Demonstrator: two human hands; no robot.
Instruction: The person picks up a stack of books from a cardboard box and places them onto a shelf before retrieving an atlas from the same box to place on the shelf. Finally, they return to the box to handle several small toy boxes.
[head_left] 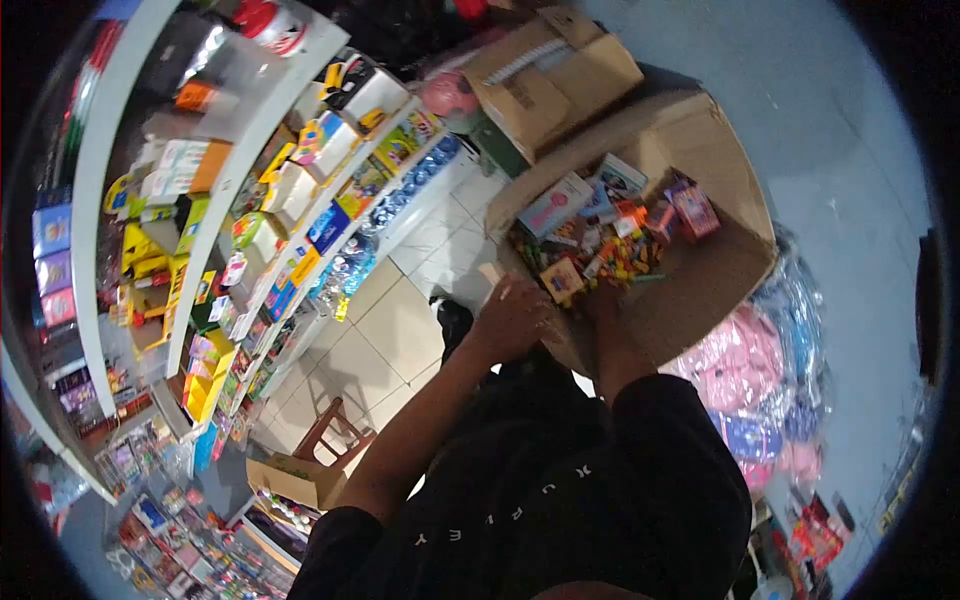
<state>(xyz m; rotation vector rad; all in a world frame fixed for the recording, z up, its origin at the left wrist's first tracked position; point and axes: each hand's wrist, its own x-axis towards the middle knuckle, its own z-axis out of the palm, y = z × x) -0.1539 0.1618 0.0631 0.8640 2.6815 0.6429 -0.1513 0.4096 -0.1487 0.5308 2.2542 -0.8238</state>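
An open cardboard box (735, 255) stands in front of me, tilted in the view. Many small, colourful wrapped items (625, 255) lie in it, with several small cartons among them. One is a white and pale blue carton (556, 204), another a pink and purple carton (692, 208). My left hand (512, 318) is closed over the near left rim of the box. Over the near wall reaches my right hand (603, 300), down among the small items beside a small orange-yellow box (562, 280). Its fingers are hidden there.
Shelves (225, 190) packed with boxed goods run along the left. A second cardboard box (555, 80) sits behind the open one. Plastic-wrapped pink goods (735, 360) lie to the right. A small brown wooden stool (335, 430) stands on the tiled floor (365, 340).
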